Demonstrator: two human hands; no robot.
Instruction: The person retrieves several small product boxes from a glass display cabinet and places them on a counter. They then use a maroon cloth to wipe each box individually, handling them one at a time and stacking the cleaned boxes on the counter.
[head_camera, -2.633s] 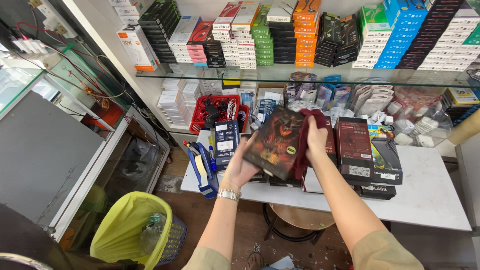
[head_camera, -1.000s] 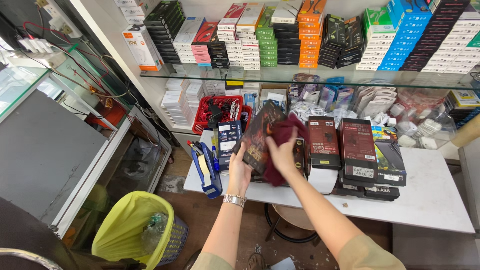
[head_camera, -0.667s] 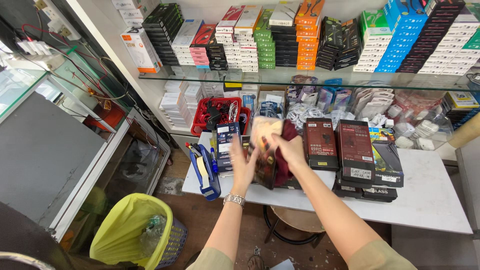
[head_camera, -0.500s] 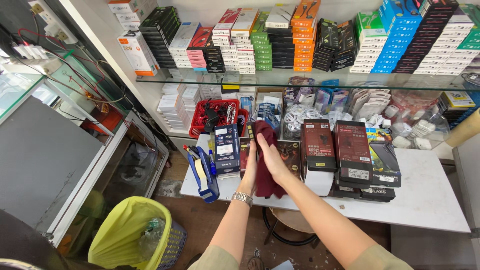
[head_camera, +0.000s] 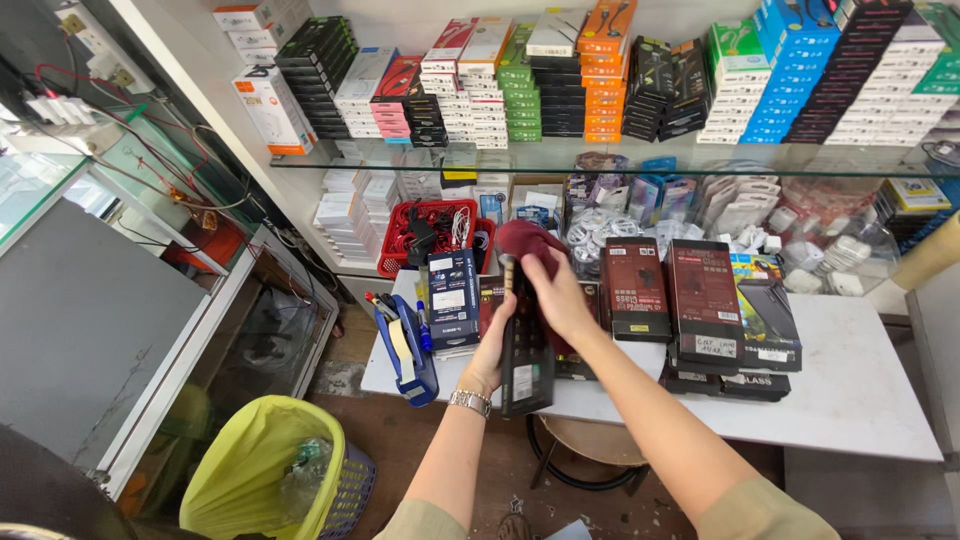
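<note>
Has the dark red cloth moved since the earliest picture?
Yes. The dark red cloth has shifted left along the table, away from the standing dark packs, under the right hand.

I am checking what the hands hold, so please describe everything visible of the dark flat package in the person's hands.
The dark flat package is a long, thin, rectangular box, mostly black with a pale label near its lower end. It looks like printed cardboard. It stands nearly upright, on edge, above the front of the white table. The left hand grips its left side; the right hand presses a dark red cloth against its upper part.
</note>
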